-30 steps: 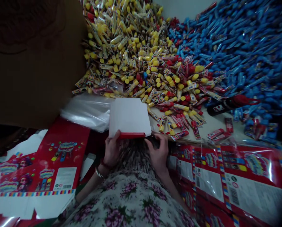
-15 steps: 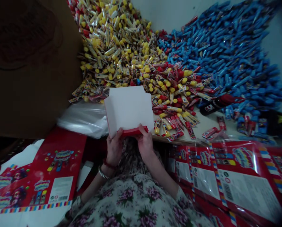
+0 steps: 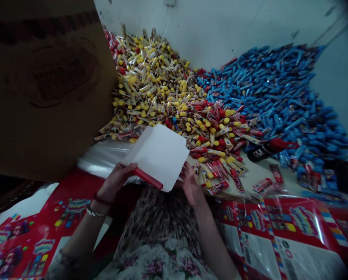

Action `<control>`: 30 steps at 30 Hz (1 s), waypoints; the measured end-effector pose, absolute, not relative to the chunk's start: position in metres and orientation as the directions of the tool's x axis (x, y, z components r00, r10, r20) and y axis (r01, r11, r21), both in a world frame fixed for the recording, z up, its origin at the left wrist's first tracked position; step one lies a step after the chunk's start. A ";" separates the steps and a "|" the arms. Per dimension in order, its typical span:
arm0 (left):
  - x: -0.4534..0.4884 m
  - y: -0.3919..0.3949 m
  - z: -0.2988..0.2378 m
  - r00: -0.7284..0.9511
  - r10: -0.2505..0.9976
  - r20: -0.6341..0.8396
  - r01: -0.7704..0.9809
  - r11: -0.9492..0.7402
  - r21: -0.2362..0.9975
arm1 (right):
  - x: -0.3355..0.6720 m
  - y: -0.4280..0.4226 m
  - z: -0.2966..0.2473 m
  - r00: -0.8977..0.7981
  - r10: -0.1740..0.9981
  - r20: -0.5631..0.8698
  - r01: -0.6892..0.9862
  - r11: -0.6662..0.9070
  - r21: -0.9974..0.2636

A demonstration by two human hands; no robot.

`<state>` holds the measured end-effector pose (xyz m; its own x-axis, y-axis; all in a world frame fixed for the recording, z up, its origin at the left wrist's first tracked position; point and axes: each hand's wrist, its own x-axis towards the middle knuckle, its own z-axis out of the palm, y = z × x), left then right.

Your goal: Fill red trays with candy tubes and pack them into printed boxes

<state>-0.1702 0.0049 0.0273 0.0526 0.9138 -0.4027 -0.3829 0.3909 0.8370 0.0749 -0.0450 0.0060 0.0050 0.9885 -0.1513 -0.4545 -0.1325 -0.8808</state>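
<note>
A partly folded cardboard box [image 3: 162, 153], white inside with a red front flap, is tilted before my body. My left hand [image 3: 120, 179] is closed on its left front corner, thumb by the red flap. At the right edge of the box is my right hand [image 3: 191, 184], its fingers stretched out and loosely apart, their tips partly hidden by the cardboard. Just behind the box lie yellow-capped wrapped tubes [image 3: 162, 89], mixed with red wrapped tubes [image 3: 217, 112].
Blue wrapped tubes [image 3: 267, 85] heap against the wall at right. A dark bottle with a red cap [image 3: 260, 152] lies on the table. A large brown carton [image 3: 51, 128] blocks the left, near clear plastic bags [image 3: 101, 155]. Printed red cartons [image 3: 267, 233] lie at lower right.
The box has turned clockwise and tilted. My right hand has moved from its front flap to the right edge; my left hand has shifted left with the corner. The head view has tipped upward.
</note>
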 end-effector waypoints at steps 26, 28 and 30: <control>-0.178 -0.032 -0.063 0.827 0.389 0.406 0.420 -0.907 0.013 | 0.063 -0.093 -0.054 0.535 0.843 -0.060 0.223 -0.209 -0.952; -0.181 -0.034 -0.068 0.829 0.384 0.405 0.407 -0.913 0.033 | 0.075 -0.099 -0.054 0.351 0.885 0.306 0.674 -0.012 -0.739; -0.182 -0.037 -0.072 0.817 0.386 0.428 0.408 -0.912 0.043 | 0.082 -0.099 -0.056 0.001 0.898 0.439 0.874 0.213 -0.437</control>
<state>-0.1817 -0.0373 -0.0725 0.8173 0.3860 0.4278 0.4083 -0.9118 0.0425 0.0820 -0.0995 -0.0561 0.0014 0.8983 0.4394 0.8738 0.2126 -0.4373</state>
